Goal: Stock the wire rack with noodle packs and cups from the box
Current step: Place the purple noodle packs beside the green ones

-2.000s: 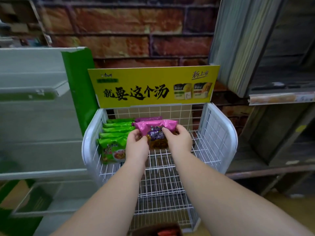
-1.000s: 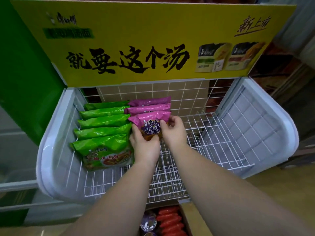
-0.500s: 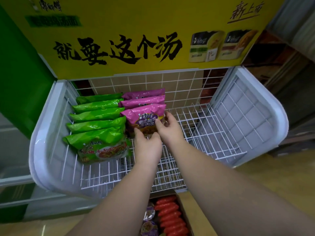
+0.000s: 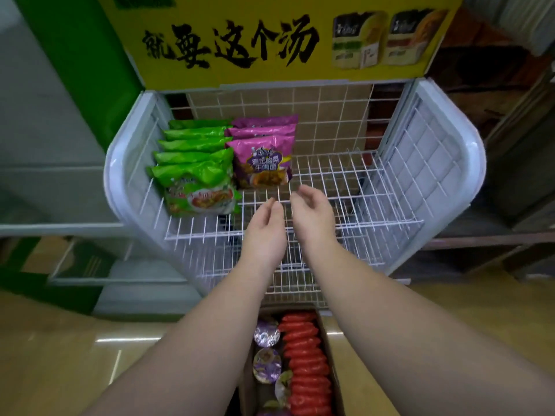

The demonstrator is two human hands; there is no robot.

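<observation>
Standing wide, white wire rack (image 4: 432,163) under yellow sign (image 4: 270,40), green packs (image 4: 195,172) rowed beside purple packs (image 4: 264,157) at back left. Lower, open box (image 4: 327,349) of red packs (image 4: 306,364) and purple cups (image 4: 266,364). Hovering above shelf wires, left hand (image 4: 265,232) and right hand (image 4: 312,214), each grip released, holding nothing.

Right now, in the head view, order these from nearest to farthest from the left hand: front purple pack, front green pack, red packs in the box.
1. Front purple pack, just beyond the left hand.
2. Front green pack, to its left.
3. Red packs, below in the box.
</observation>
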